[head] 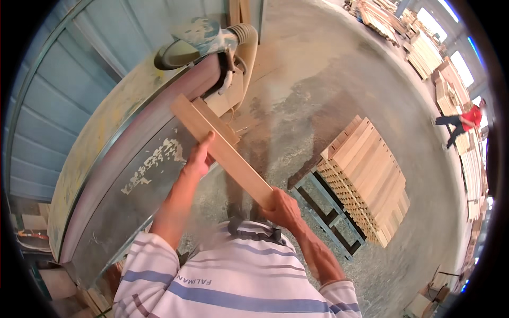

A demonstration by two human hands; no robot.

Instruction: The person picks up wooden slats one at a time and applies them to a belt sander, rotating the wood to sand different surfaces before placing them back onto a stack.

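Both my hands hold a flat wooden board (234, 161), slanted across the view in front of my body. My left hand (201, 155) grips its side near the far end, thumb lying on the top face. At the near end, my right hand (283, 208) is closed around the wood. The board's far end is at the pinkish abrasive belt (151, 115) of a long edge sander; whether they touch I cannot tell. Beside that end, a wooden block or fence (216, 119) lies partly hidden under the board.
A stack of wooden boards (366, 159) with holes in their ends rests on a metal stand (330, 222) to the right. A dust extraction hose (248, 59) curves down at the sander's far end. In the distance are a person in red (469, 119) and lumber piles (423, 53).
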